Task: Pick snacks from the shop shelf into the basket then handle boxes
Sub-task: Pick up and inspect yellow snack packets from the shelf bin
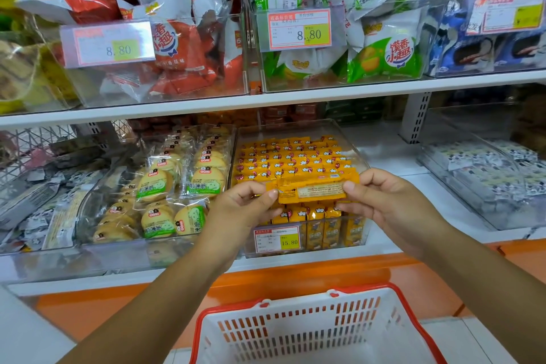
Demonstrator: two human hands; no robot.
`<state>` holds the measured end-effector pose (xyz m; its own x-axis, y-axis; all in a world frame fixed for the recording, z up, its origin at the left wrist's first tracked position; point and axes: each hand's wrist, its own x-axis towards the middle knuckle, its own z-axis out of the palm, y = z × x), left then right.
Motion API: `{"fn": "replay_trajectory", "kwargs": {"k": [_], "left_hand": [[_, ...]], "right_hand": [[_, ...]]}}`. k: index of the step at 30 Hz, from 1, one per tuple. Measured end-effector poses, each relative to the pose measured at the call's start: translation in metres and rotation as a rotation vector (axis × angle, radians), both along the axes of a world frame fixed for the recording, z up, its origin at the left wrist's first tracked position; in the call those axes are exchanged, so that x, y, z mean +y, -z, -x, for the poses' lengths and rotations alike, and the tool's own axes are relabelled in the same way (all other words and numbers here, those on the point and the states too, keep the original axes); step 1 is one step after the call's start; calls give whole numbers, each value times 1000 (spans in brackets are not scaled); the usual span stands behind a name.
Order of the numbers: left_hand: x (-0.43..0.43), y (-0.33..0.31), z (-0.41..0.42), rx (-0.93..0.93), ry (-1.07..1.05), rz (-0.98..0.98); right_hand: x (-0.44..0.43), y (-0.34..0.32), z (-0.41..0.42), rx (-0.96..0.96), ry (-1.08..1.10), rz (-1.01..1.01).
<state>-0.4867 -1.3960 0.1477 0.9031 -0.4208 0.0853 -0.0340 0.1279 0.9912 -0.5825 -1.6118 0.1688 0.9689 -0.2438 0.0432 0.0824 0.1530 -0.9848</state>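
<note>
Yellow snack packet (313,190) held level between both hands, left hand (245,207) pinching left end, right hand (387,204) pinching right end, just above clear bin of matching packets (295,156). Picking step under way. Next: lower packet toward body into white-and-red basket (319,331) below hands, release.

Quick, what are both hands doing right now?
Left hand: pinching the left end of the yellow snack packets.
Right hand: pinching the right end of the same packets.

White shelving (325,95) on an orange plinth (88,313), over seemingly pale-tiled floor (464,340).
</note>
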Motion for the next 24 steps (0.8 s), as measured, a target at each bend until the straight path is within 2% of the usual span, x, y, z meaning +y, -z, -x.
{"fn": "replay_trajectory", "kwargs": {"k": [6,11,15,20,24], "left_hand": [[-6,-3,10,-1,4,-18],[-7,-8,14,2,-57,60],[-10,-6,16,-10,-111,24],[-7,-5,13,3,-34,-13],[-8,-3,11,-21,-31,-83]], "right_hand": [[2,2,-2,-16,5,-44],[4,1,-2,-45,69,-53],[5,4,-1,-32,50,-8],[1,3,0,-25,-11,1],[-1,6,-1,-12,55,82]]}}
